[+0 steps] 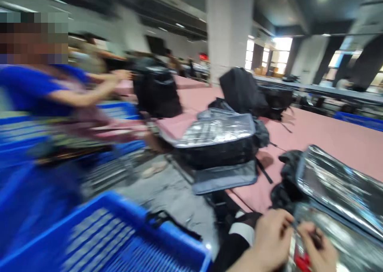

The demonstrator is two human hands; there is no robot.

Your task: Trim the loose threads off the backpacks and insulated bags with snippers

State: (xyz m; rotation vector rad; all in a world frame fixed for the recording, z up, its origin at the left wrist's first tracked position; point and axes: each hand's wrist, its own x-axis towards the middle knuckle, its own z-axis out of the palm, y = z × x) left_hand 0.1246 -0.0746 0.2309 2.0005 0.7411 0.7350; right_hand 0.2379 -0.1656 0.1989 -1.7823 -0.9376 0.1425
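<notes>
My left hand and my right hand meet at the bottom right, both pinched on a small thin item that I cannot make out, with a red patch just below it. They work at the edge of an open black bag with a silver foil lining lying on the pink table. The picture is smeared by motion.
A second open foil-lined bag lies mid-table, black backpacks behind it. A blue plastic crate stands at the bottom left. A person in a blue top reaches toward an upright black bag.
</notes>
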